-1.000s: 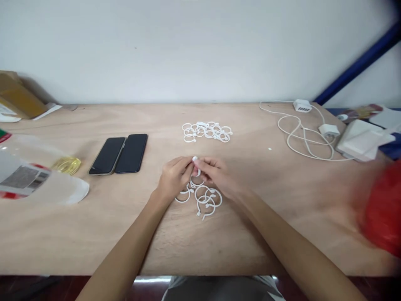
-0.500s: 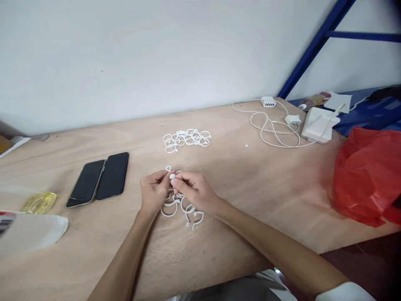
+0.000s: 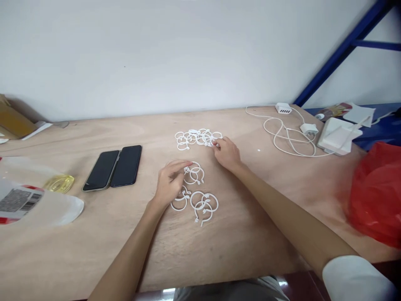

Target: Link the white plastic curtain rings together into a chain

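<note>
Several thin white plastic rings with small clasps lie in groups on the wooden table point(image 3: 257, 217). My right hand point(image 3: 228, 154) is at the right end of the far ring pile point(image 3: 200, 138), its fingertips pinched on a white ring point(image 3: 216, 135) there. Beside the nearer rings point(image 3: 194, 172), my left hand point(image 3: 171, 180) has its fingers stretched out and apart, the index tip touching their upper edge. Closer to me lies another cluster of rings point(image 3: 204, 205), some with a gap in the loop. The left hand partly covers a ring point(image 3: 179, 208) below it.
Two dark phones point(image 3: 102, 170) lie at the left, near a yellow coil point(image 3: 61, 184) and a clear plastic bag point(image 3: 62, 209). At the right are a white charger point(image 3: 283, 108), its looping cable point(image 3: 290, 146), a white box point(image 3: 336, 136) and a red bag point(image 3: 376, 196). A wall stands behind.
My hands have parted from a small white ring held between them. The right moved up and away to the far pile; the left dropped onto the nearer rings. The view shifted slightly left.
</note>
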`<state>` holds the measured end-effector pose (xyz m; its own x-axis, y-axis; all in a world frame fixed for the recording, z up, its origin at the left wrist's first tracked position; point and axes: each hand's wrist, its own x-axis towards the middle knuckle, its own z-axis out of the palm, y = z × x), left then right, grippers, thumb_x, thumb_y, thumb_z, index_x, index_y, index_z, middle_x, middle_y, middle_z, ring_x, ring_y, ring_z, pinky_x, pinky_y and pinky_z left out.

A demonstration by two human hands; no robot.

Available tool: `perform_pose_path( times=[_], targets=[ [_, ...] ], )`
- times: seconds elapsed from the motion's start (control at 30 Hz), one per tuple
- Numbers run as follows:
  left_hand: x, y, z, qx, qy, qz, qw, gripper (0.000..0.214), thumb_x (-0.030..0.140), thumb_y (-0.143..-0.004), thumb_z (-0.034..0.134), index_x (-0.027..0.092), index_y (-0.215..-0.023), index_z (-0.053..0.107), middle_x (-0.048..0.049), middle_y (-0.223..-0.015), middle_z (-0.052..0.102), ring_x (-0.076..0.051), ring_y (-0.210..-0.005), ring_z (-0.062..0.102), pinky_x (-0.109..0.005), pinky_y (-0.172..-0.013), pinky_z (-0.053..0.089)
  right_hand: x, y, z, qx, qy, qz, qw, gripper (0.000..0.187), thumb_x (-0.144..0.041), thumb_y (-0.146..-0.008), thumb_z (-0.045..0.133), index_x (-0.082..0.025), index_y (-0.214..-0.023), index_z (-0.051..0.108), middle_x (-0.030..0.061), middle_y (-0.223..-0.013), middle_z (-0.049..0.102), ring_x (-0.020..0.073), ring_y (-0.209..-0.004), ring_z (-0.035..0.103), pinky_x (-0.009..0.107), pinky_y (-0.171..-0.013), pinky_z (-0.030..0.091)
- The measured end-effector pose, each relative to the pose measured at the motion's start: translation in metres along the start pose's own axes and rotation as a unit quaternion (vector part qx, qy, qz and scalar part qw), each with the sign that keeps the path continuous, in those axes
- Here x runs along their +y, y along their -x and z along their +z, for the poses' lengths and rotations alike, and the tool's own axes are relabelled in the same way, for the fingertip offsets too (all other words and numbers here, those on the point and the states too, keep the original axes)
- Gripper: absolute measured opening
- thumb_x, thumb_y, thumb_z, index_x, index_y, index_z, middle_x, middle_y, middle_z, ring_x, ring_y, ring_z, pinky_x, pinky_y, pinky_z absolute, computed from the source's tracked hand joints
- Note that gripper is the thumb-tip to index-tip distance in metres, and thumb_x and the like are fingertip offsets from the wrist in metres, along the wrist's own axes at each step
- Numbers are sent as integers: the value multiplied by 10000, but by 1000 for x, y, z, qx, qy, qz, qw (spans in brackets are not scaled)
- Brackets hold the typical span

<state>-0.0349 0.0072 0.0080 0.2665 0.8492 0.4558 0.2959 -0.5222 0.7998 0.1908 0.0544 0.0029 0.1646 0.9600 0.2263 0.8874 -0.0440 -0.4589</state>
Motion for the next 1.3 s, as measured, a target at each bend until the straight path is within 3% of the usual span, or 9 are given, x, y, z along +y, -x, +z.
perform_pose_path(
  times=[0.17, 0.27, 0.37, 0.47, 0.73, 0.8, 1.03, 1.13, 1.3],
  targets=[
    [-1, 0, 1, 56, -49, -52, 996, 293, 158, -804, 537, 176, -1048, 697, -71, -1030, 722, -182, -901, 658, -343, -877, 520, -23, 28, -9, 31, -236, -24, 971, 136, -286, -810, 556, -186, -854, 637, 54, -868, 617, 172, -760, 547, 305, -717, 432],
    [2, 0, 4, 45, -55, -47, 996, 310, 272, -827, 609, 159, -1110, 666, -90, -1038, 719, -183, -882, 664, -326, -851, 524, -46, 54, -14, -107, -446, 25, 888, 201, -386, -796, 593, -193, -848, 600, -19, -678, 527, 117, -580, 448, 253, -539, 368],
    [6, 0, 5, 54, -46, -22, 997, 225, 263, -832, 609, 151, -1007, 695, -77, -939, 736, -172, -825, 673, -291, -792, 530, -65, 75, -18, -217, -545, 42, 809, 244, -433, -772, 635, -197, -814, 589, -48, -648, 452, 79, -518, 350, 225, -462, 271],
    [8, 1, 2, 80, -51, -3, 996, 119, 206, -821, 596, 158, -860, 698, -45, -804, 730, -151, -722, 661, -260, -707, 523, -74, 84, -20, -264, -560, 38, 785, 247, -426, -744, 674, -191, -777, 604, -47, -658, 457, 61, -502, 313, 225, -447, 227],
    [6, 2, -3, 30, -139, 130, 981, 143, 164, -833, 534, 173, -797, 673, -24, -679, 676, -127, -631, 591, -245, -651, 471, -82, 89, -13, -206, -530, 85, 818, 413, -569, -767, 594, -180, -630, 597, -9, -611, 505, 82, -491, 350, 235, -427, 230],
    [6, 3, 0, 32, -116, 105, 987, 167, 145, -815, 528, 167, -734, 673, -13, -645, 668, -116, -594, 584, -227, -616, 457, -84, 92, -12, -184, -533, 75, 822, 398, -555, -765, 600, -186, -617, 592, -1, -636, 534, 90, -503, 374, 243, -442, 267],
    [3, 2, 5, 39, 22, -127, 991, 326, 308, -804, 580, 132, -533, 620, 34, -462, 513, -81, -443, 459, -195, -431, 326, -85, 102, -16, -171, -450, -81, 873, 340, -442, -844, 549, -193, -624, 618, 1, -616, 536, 141, -628, 494, 281, -619, 387],
    [-1, 2, 6, 16, 29, -127, 991, 231, 279, -786, 591, 129, -648, 700, 18, -538, 594, -98, -496, 521, -191, -454, 361, -77, 97, -19, -141, -403, -82, 901, 359, -443, -875, 503, -195, -655, 640, 8, -635, 563, 147, -633, 514, 280, -621, 393],
    [-5, 2, 8, -18, 27, -52, 998, 216, 176, -797, 563, 179, -897, 755, -51, -814, 734, -155, -715, 650, -255, -652, 512, -41, 58, -14, 2, -242, -64, 968, 345, -412, -898, 459, -199, -742, 682, 39, -738, 641, 180, -729, 565, 299, -709, 420]
  ],
)
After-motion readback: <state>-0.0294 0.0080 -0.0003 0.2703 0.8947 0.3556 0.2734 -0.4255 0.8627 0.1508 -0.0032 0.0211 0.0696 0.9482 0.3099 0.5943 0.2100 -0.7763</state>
